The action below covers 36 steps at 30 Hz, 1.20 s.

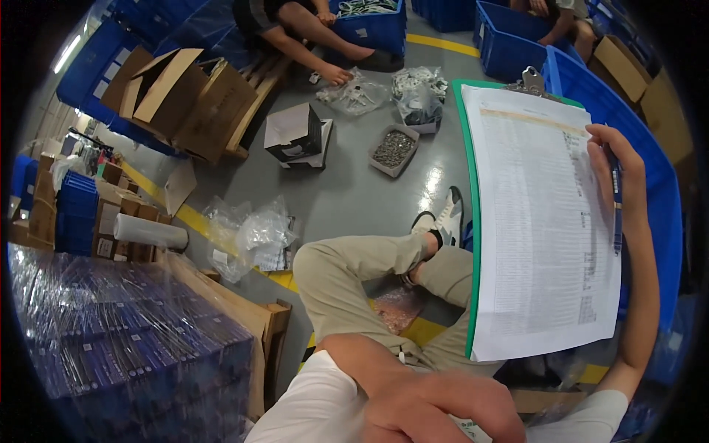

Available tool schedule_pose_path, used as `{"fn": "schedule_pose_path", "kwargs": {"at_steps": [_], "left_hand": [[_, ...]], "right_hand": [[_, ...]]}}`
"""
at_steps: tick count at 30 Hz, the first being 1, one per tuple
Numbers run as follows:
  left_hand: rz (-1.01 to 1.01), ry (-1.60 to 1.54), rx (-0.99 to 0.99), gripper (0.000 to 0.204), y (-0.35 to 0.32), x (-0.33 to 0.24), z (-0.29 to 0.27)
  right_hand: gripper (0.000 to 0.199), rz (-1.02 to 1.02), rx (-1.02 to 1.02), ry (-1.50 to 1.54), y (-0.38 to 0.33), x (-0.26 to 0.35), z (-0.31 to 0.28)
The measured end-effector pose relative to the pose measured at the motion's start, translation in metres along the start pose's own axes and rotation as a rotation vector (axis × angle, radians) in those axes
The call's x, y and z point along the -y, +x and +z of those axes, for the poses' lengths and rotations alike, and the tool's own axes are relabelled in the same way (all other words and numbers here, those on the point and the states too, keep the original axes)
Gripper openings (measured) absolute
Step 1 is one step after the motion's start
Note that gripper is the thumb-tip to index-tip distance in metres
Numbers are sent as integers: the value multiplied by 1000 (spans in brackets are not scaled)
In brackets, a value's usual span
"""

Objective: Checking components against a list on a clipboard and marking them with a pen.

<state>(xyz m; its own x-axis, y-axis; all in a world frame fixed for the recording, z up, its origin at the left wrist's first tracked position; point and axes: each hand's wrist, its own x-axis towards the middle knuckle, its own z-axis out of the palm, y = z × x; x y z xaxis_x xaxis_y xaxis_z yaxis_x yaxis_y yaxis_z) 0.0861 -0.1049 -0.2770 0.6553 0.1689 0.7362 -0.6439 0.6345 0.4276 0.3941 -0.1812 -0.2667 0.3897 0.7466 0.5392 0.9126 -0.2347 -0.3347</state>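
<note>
A green clipboard with a metal clip stands tilted at the right, bearing a stack of white printed sheets with rows of small type. My right hand grips its right edge and also has a dark blue pen in its fingers, the pen lying along the paper's edge. Close to my chest, my left hand is bent inward and blurred. Its fingertips run out of the picture, and a bit of white cloth with green marking shows between the fingers.
Plastic-wrapped blue boxes are stacked at the left. On the floor lie a small box of metal parts, a black-and-white carton and clear bags. Two people sit beyond, one hand at a bag. A blue bin stands right.
</note>
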Motion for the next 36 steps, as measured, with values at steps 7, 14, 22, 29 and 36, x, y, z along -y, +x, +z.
{"fn": "schedule_pose_path", "kwargs": {"at_steps": [7,14,22,29,36], "left_hand": [[128,-71,128,39,6,9,-19],[178,463,-138,17,-17,24,-54],[-303,345,-935,45,-13,61,-64],[-585,434,-768,43,19,46,-70],[-590,334,-707,43,23,40,-91]], "right_hand": [[17,93,21,-22,-7,3,-8],[20,-13,52,16,-7,-12,2],[17,-650,-435,373,10,-52,12],[18,-8,-36,45,-3,19,-11],[27,-106,34,-22,-10,10,-5]]}}
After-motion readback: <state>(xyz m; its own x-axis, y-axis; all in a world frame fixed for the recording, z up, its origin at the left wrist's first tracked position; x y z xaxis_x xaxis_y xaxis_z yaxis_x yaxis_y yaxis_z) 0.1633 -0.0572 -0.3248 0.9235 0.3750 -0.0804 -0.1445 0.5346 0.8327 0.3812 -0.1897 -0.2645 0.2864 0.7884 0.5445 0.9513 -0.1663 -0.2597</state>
